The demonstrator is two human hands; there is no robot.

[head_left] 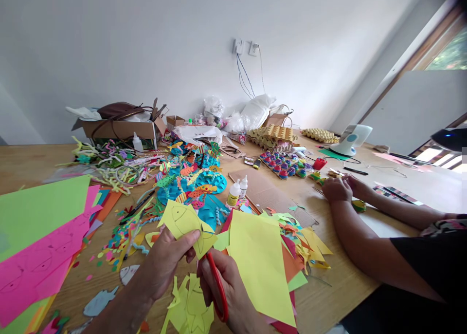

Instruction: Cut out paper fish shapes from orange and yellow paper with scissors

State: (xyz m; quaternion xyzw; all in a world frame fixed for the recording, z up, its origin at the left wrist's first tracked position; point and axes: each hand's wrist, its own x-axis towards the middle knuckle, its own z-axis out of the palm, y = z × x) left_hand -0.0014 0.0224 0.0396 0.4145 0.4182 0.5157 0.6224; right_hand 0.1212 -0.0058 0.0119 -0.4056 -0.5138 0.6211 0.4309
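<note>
My left hand point(170, 253) pinches a piece of yellow paper point(182, 218) with a fish outline drawn on it, thumb on top. In my right hand point(228, 275) is a pair of scissors point(218, 287) with red handles; the blades are mostly hidden behind the paper's lower edge. Below both hands lie yellow paper scraps point(193, 302), one with another drawn fish. A large yellow sheet point(257, 261) rests on a pile of coloured paper just right of my right hand. Grey fish cutouts point(99, 301) lie beside my left forearm.
Pink paper point(40, 263) with drawn fish covers the left side. Decorated paper fish on blue pieces point(209, 183) and glue bottles point(233, 194) stand ahead. Egg trays point(273, 135) are at the back. A co-worker's hands point(337, 189) work at right.
</note>
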